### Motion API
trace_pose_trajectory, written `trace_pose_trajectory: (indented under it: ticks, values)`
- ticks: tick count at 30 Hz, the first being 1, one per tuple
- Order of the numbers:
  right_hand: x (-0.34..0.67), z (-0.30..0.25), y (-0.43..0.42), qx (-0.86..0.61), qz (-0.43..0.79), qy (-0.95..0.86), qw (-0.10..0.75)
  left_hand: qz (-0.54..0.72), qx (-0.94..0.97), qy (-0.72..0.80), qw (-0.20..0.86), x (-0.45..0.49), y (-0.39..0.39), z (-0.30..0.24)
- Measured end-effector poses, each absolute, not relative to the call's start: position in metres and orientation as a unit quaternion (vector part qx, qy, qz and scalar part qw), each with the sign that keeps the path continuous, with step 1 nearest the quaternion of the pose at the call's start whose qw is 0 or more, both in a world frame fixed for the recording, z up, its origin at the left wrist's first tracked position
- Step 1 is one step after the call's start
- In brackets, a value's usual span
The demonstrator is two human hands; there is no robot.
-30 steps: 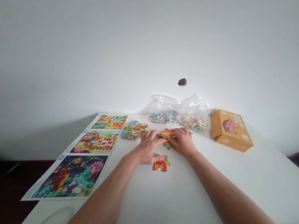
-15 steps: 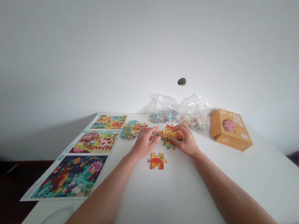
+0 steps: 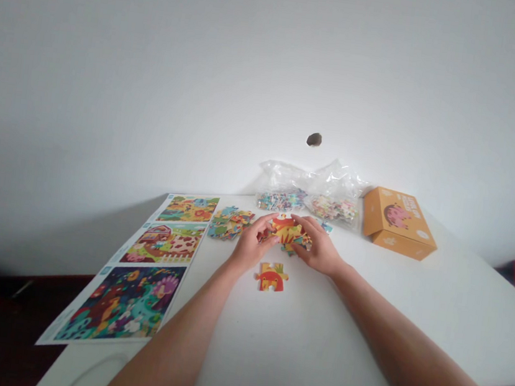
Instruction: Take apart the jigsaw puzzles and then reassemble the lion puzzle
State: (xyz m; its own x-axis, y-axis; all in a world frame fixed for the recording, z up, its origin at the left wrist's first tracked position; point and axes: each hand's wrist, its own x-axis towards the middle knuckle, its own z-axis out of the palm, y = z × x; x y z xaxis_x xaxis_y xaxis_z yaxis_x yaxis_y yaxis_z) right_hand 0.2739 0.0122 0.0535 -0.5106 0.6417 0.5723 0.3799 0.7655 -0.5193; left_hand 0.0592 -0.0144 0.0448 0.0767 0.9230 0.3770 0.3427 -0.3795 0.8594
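Note:
Between my two hands is a yellow-and-red puzzle piece [image 3: 284, 227], raised in front of a pile of loose pieces. My left hand [image 3: 252, 244] pinches its left side, thumb below and fingers above. On its right side, my right hand [image 3: 319, 248] grips it with fingers at the top edge and thumb low. Nearer to me, a single puzzle piece with a red-and-yellow animal face [image 3: 271, 278] lies flat on the table. Another heap of puzzle pieces [image 3: 230, 223] sits left of my left hand. My hands hide part of the pile behind the held piece.
A sheet with three printed pictures [image 3: 124, 302] lies along the left side of the white table [image 3: 313, 350]. Clear plastic bags of puzzle pieces [image 3: 333, 208] rest against the wall. An orange box [image 3: 399, 224] stands at the back right.
My right hand has shifted slightly left and the yellow-and-red puzzle piece has come between both hands, its position turned. The loose animal-face piece has stayed put.

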Motion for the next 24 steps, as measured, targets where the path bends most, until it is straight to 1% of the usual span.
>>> trace_pose_trajectory:
  ticks: [6, 12, 15, 18, 21, 24]
  values:
    - [0.275, 0.058, 0.01, -0.326, 0.162, -0.852, 0.375, 0.479, 0.68, 0.476, 0.287, 0.059, -0.016, 0.046]
    - [0.281, 0.059, 0.015, -0.337, 0.133, -0.86, 0.359, 0.448, 0.715, 0.468, 0.263, 0.052, -0.018, 0.047]
    - [0.293, 0.057, 0.025, -0.372, 0.096, -0.859, 0.34, 0.4, 0.761, 0.458, 0.224, 0.046, -0.022, 0.053]
    - [0.308, 0.051, 0.036, -0.429, 0.064, -0.843, 0.318, 0.309, 0.835, 0.418, 0.181, 0.041, -0.026, 0.058]
    - [0.318, 0.042, 0.045, -0.477, 0.071, -0.832, 0.275, 0.236, 0.867, 0.411, 0.153, 0.037, -0.029, 0.058]
    - [0.321, 0.036, 0.049, -0.505, 0.081, -0.824, 0.243, 0.215, 0.864, 0.432, 0.141, 0.033, -0.029, 0.055]
